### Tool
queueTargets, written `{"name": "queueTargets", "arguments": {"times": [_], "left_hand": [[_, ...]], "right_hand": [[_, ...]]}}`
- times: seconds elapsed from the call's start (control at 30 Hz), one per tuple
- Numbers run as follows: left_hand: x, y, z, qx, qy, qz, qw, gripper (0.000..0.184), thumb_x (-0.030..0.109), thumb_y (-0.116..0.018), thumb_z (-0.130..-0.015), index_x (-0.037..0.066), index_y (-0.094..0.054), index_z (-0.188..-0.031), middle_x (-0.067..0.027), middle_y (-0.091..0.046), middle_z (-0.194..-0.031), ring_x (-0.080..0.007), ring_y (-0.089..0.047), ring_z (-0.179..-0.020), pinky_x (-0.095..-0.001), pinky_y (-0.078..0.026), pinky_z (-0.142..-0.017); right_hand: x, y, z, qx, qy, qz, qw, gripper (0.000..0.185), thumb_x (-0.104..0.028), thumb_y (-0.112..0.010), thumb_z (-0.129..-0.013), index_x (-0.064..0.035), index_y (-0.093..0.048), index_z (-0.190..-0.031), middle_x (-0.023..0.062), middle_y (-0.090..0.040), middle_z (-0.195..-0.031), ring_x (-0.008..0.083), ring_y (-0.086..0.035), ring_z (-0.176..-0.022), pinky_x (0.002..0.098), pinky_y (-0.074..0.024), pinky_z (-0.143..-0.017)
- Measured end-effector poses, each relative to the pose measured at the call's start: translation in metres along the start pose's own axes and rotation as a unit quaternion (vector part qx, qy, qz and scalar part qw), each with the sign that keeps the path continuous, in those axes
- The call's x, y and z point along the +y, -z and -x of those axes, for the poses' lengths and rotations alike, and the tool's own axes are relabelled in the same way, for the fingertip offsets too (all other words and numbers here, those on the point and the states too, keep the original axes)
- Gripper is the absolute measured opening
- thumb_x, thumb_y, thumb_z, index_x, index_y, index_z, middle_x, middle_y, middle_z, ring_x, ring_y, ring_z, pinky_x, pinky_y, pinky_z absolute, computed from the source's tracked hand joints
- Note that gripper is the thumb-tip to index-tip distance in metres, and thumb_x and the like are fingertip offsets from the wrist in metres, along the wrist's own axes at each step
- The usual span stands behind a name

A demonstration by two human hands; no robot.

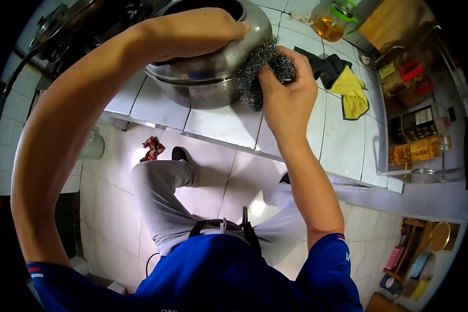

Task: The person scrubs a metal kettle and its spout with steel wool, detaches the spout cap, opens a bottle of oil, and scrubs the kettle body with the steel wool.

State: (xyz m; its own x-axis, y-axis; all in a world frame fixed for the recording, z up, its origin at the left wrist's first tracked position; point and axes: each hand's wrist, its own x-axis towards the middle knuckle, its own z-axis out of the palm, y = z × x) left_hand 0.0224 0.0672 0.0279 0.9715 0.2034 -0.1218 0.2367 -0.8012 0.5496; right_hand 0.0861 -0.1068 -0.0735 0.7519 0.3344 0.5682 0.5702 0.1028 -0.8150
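Observation:
A large, rounded metal pot [192, 96] with a seam round its belly stands on the white-tiled counter [218, 125]. My left hand [208, 31] reaches across its top and grips it near the rim; most of those fingers are hidden. Against the pot's right side, a tangled steel wool scourer [268, 57] is pressed by my right hand [291, 93]. My right thumb and fingers are closed round the scourer.
Right of my right hand lies a yellow and dark cloth [348, 93]. A jug of amber liquid [330, 26] with a green handle stands behind. A metal rack [385, 156] with bottles borders the right. A stove [73, 36] is at back left; a red patterned rag [152, 149] lies below.

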Motion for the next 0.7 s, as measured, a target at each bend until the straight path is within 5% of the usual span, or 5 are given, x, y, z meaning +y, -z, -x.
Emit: {"name": "queueTargets", "arguments": {"times": [0.27, 0.4, 0.5, 0.6, 0.7], "left_hand": [[0.003, 0.003, -0.004, -0.008, 0.035, -0.007, 0.999, 0.09, 0.061, -0.009, -0.103, -0.008, -0.064, -0.12, -0.0336, -0.059, -0.128, -0.0408, -0.055, -0.124, -0.044, -0.037, -0.11], [0.044, 0.032, 0.024, -0.176, 0.029, 0.073, 0.981, 0.095, 0.064, -0.007, -0.101, -0.013, -0.056, -0.129, -0.0354, -0.056, -0.131, -0.0414, -0.053, -0.128, -0.0417, -0.036, -0.112], [0.023, 0.022, 0.004, -0.119, 0.072, 0.061, 0.988, 0.1, 0.069, -0.003, -0.099, -0.009, -0.058, -0.129, -0.0349, -0.056, -0.131, -0.0424, -0.052, -0.128, -0.0425, -0.037, -0.111], [0.006, 0.01, 0.0, -0.019, 0.02, 0.017, 0.999, 0.102, 0.071, -0.002, -0.097, -0.006, -0.059, -0.13, -0.0346, -0.055, -0.132, -0.0429, -0.05, -0.13, -0.044, -0.039, -0.111], [0.018, 0.014, 0.006, -0.075, 0.051, 0.048, 0.995, 0.103, 0.072, -0.002, -0.096, -0.007, -0.057, -0.131, -0.0342, -0.056, -0.131, -0.0409, -0.052, -0.127, -0.0428, -0.04, -0.109]], "right_hand": [[-0.001, -0.018, -0.08, -0.056, -0.024, 0.153, 0.986, 0.035, -0.021, -0.07, -0.08, -0.0029, -0.069, -0.11, 0.0176, -0.063, -0.098, 0.0336, -0.064, -0.093, 0.0412, -0.0503, -0.08], [-0.02, -0.023, -0.021, -0.016, 0.094, 0.173, 0.98, 0.033, -0.022, -0.069, -0.08, -0.0032, -0.07, -0.107, 0.0188, -0.059, -0.105, 0.0379, -0.062, -0.099, 0.0455, -0.0497, -0.084], [-0.005, -0.013, -0.083, -0.097, -0.112, 0.144, 0.978, 0.037, -0.028, -0.071, -0.082, -0.0002, -0.068, -0.107, 0.0209, -0.06, -0.102, 0.0394, -0.062, -0.097, 0.046, -0.0493, -0.083], [-0.01, -0.019, -0.035, -0.006, 0.122, 0.229, 0.966, 0.04, -0.028, -0.073, -0.08, -0.002, -0.069, -0.109, 0.0186, -0.059, -0.099, 0.0393, -0.063, -0.097, 0.0442, -0.0501, -0.086], [-0.005, -0.019, -0.045, 0.016, 0.035, 0.205, 0.978, 0.036, -0.027, -0.073, -0.079, -0.0024, -0.07, -0.105, 0.0205, -0.064, -0.104, 0.039, -0.064, -0.098, 0.0437, -0.0508, -0.083]]}}
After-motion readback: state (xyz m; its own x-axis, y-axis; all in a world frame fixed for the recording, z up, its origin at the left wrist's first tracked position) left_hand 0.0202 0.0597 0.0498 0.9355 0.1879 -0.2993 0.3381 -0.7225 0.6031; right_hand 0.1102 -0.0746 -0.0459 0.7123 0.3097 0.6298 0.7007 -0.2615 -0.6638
